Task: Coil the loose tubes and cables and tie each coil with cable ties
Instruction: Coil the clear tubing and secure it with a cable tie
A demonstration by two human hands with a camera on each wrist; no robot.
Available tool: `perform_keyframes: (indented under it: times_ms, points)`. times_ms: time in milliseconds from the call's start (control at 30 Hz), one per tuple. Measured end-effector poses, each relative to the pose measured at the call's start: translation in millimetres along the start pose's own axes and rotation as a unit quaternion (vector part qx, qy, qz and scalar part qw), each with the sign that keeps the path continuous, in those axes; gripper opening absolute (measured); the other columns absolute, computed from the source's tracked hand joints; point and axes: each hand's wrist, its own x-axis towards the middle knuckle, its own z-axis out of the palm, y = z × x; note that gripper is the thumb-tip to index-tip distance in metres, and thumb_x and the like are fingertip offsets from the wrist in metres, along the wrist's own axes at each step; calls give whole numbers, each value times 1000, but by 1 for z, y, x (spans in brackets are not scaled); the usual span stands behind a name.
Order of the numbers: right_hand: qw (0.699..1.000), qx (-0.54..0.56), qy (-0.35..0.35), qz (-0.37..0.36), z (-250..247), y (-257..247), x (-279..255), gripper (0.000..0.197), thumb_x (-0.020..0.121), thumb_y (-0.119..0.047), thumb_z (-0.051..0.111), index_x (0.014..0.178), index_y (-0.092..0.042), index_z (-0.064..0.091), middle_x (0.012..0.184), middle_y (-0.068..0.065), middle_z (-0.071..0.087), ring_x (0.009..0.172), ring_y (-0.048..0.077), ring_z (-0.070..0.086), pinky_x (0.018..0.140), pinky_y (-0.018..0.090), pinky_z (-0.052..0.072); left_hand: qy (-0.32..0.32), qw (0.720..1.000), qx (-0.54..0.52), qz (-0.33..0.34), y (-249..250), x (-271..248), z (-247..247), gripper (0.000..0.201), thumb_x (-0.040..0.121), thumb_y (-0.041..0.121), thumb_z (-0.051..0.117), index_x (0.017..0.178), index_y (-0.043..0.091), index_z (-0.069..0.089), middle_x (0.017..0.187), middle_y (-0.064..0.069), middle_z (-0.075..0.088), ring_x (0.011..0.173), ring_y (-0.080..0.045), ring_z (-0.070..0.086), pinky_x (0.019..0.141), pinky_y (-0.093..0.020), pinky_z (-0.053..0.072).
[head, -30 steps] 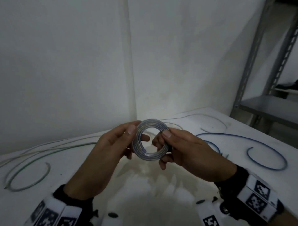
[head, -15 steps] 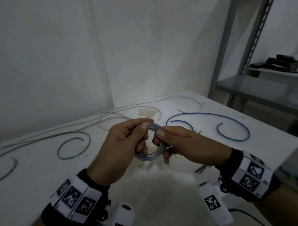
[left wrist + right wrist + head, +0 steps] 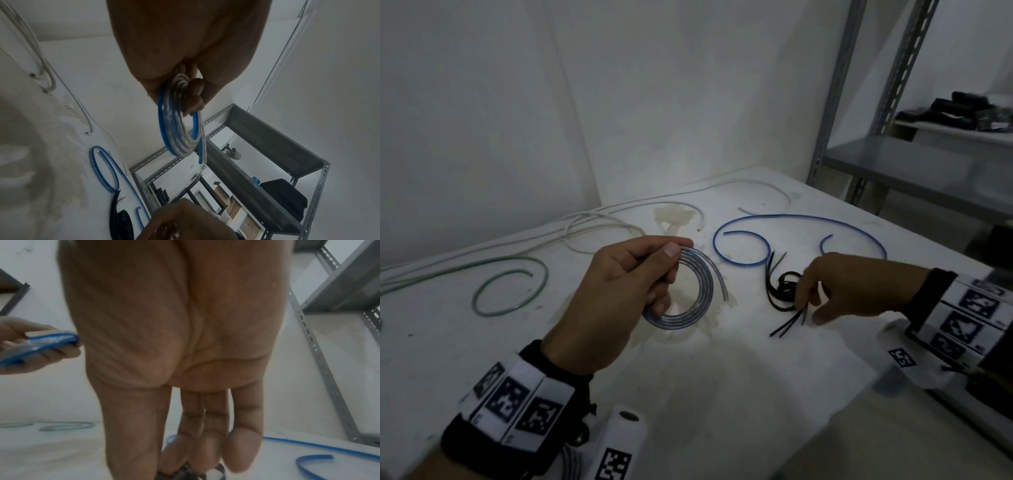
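My left hand pinches the coil above the table; its tail is springing loose. My right hand, fingers straight, reaches the ties; I'd pick one without easing the pinch.

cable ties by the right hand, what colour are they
Black; the cable ties show best in the head view.

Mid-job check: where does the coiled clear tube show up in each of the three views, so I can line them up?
Head: the coiled clear tube sits left of centre, held above the table by the left hand.
Left wrist: the coil hangs centre frame, below the palm.
Right wrist: the coil is at the left edge, seen edge-on.
Shared landmark: the loose blue tube lying on the table.
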Motion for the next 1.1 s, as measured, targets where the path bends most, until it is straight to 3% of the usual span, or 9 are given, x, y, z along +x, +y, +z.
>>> perform_keyframes:
  times_ms: [167,300,367,500,600,700,833,967,1100]
  points:
    - [993,-8,115,20,-3,24,19,14,95,-36,70,109,-34,72,97,-15,67,75,-1,58,64,12,38,-11,1000,6,-6,-1,0,6,23,97,9,53,105,2,74,66,-6,49,45,-10,29,43,-22,37]
    - [990,-9,132,56,-1,35,50,20,97,-35,67,114,-24,72,103,-6,67,82,4,56,77,22,43,-23,1000,9,-6,-1,-1,10,23,95,12,55,104,3,74,67,-6,49,46,-10,29,44,-22,37]
    - [989,-12,125,72,0,33,61,16,95,-29,70,108,-19,73,99,-5,65,85,10,59,80,25,48,-28,1000,12,-4,-1,-2,11,23,94,13,55,104,3,74,67,-6,49,45,-10,30,44,-21,38]
    - [988,-22,122,88,-5,29,68,5,90,-16,71,91,-12,74,83,-2,66,80,16,62,71,25,48,-26,1000,12,-1,-2,-1,9,23,96,11,55,104,3,75,66,-5,50,46,-10,30,44,-22,38]
    - [973,-26,207,95,-23,25,58,5,89,-18,71,87,-14,71,87,1,65,81,18,61,69,27,45,-24,1000,10,5,-1,2,5,23,97,12,54,104,5,75,67,-6,50,45,-9,31,44,-21,38]
    - [943,3,330,38,-45,10,43,7,93,-17,68,94,-10,71,87,3,67,76,18,62,76,36,52,-26,1000,10,14,1,4,2,24,98,12,52,106,5,74,68,-6,51,46,-9,31,45,-21,38]
    - [870,211,436,-91,-53,-37,38,3,96,-14,66,95,-12,65,74,2,72,57,16,69,56,31,56,-30,999,6,34,7,6,-3,25,94,18,55,107,7,74,71,-7,52,47,-10,31,45,-22,38]
    - [787,384,451,-174,-52,-91,50,8,95,-6,67,89,-8,61,73,9,74,56,26,71,49,34,54,-23,998,6,61,17,7,-11,25,92,21,56,105,11,76,71,-7,54,46,-11,31,46,-22,40]
    - [751,518,346,-219,-55,-132,57,13,96,1,65,86,-6,60,73,13,75,55,29,69,50,32,53,-3,995,27,95,34,6,-25,26,91,20,56,105,10,76,71,-8,55,46,-11,32,46,-23,41]
